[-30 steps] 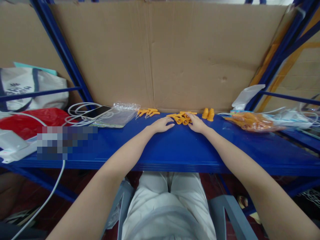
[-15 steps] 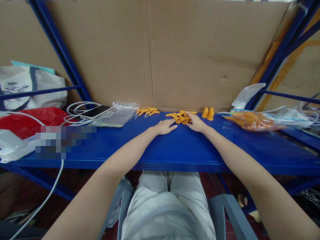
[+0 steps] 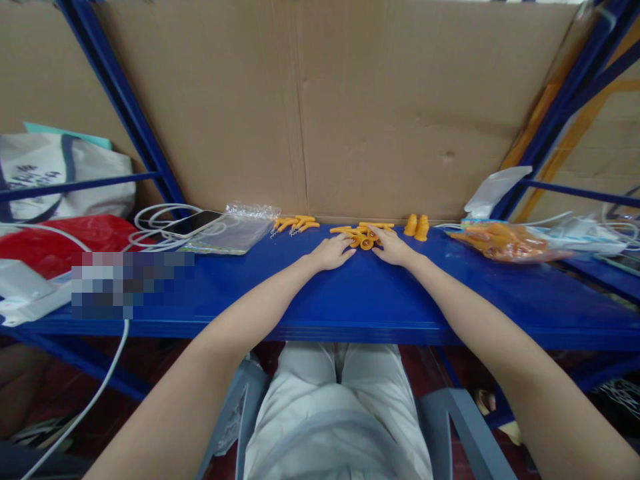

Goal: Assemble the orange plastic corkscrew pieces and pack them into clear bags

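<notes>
A small pile of orange plastic corkscrews (image 3: pixel 367 244) lies on the blue tabletop (image 3: pixel 360 293), their round hollow ends facing me. My left hand (image 3: pixel 331 252) rests at the pile's left side, its fingertips touching the pieces and its thumb stretched out apart. On the other side, my right hand (image 3: pixel 393 247) lies with spread fingers over the right end of the pile. Neither hand is closed around a piece. Parts of the pile are hidden under the fingers. Two orange bell-shaped pieces (image 3: pixel 422 229) stand upright to the right of my right hand.
Several orange T-handles with metal spirals (image 3: pixel 297 224) lie at the back left. Beyond them are a clear plastic bag (image 3: pixel 227 237), a phone (image 3: pixel 193 224) and white cables. A bag of orange pieces (image 3: pixel 503 241) sits on the right. Cardboard (image 3: pixel 350 120) closes off the back.
The front corkscrews have shifted slightly between my hands, and their round ends sit closer together. My left fingers have moved a little farther over the pile's left side.
</notes>
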A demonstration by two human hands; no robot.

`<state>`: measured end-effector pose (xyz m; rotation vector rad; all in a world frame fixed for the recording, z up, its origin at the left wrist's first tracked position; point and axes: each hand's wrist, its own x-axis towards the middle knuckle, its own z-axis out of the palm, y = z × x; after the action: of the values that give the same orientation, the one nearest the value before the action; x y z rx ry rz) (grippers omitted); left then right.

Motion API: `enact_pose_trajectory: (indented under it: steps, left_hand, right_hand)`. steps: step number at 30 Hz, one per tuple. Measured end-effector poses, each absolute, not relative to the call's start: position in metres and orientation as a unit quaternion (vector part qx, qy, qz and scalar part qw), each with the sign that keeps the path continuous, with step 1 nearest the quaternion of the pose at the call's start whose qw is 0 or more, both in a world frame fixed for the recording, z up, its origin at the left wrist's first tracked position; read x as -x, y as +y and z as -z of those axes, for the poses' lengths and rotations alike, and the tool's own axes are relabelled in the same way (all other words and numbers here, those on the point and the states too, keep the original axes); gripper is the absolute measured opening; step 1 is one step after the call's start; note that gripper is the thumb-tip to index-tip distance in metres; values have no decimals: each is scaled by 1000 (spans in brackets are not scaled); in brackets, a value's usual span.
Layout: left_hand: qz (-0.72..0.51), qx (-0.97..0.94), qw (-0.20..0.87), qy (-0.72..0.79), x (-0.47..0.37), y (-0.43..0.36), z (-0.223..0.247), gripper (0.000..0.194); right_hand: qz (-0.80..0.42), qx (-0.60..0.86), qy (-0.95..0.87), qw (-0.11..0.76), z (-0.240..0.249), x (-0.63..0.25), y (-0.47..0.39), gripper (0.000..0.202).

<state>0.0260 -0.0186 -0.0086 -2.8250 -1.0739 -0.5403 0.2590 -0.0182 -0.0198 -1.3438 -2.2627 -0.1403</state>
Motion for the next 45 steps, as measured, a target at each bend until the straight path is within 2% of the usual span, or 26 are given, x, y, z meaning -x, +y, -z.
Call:
enact_pose_trajectory:
  steps: [12, 20, 28, 31, 33, 35, 38, 41, 45]
  left_hand:
    - [83, 910, -20, -406, -26, -15, 4, 59]
    - [113, 920, -4, -374, -14, -1, 7, 52]
    - [186, 926, 39, -326, -13, -1, 4, 38]
    - [209, 889, 65, -401, -4, 0, -8, 33]
    - [227, 829, 75, -506, 8, 0, -18, 33]
    - [239, 739, 63, -627, 26, 1, -28, 36]
    - [260, 633, 41, -728, 54, 3, -34, 38]
    - [241, 574, 18, -782, 75, 6, -29, 50]
    - [211, 523, -70, -823, 87, 12, -15, 67]
  right_hand:
    - [70, 531, -805, 255, 21, -258, -18, 71]
    - [105, 555, -800, 203, 12, -253, -31, 71]
    - [124, 480, -861, 116, 7, -228, -44, 51]
    - [109, 480, -864, 103, 8, -225, -42, 48]
    - [100, 494, -858, 97, 8, -226, -41, 48]
    - [94, 507, -852, 90, 8, -227, -41, 49]
    - [90, 515, -848, 85, 8, -228, -40, 50]
    - [82, 524, -844, 77, 7, -227, -41, 51]
    - [76, 536, -838, 71, 5, -226, -44, 53]
